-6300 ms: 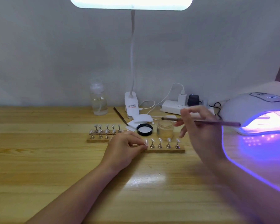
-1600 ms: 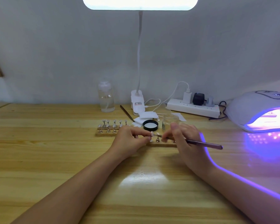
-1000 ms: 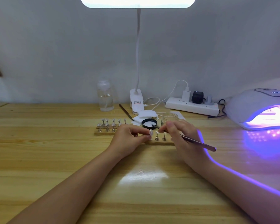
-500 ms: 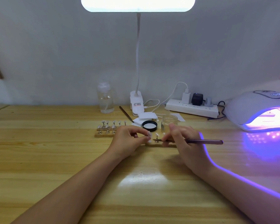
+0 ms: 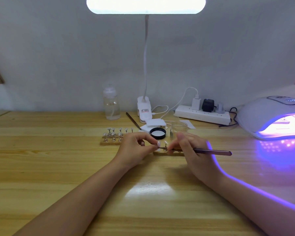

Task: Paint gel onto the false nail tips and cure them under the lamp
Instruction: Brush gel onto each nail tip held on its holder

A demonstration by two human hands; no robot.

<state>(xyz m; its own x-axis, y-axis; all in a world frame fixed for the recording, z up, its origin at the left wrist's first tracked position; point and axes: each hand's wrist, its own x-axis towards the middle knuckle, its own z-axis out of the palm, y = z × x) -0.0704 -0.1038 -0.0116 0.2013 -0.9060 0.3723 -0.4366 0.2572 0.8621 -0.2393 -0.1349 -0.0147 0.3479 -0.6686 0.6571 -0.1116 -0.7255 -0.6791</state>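
Both our forearms reach in over the wooden table (image 5: 41,167) and meet at the near nail stand (image 5: 169,153). Our left hand (image 5: 134,149) curls, thumb and forefinger pinching the stand's leftmost false nail tip (image 5: 158,143). Our right hand (image 5: 192,150) grips the gel brush (image 5: 211,152) like a pen, handle pointing right, bristles at that tip. Behind the stand sit the black jar lid (image 5: 158,133) and glass jar (image 5: 178,128); far right of it glows the UV curing lamp (image 5: 269,116). A second stand (image 5: 111,139) lies left.
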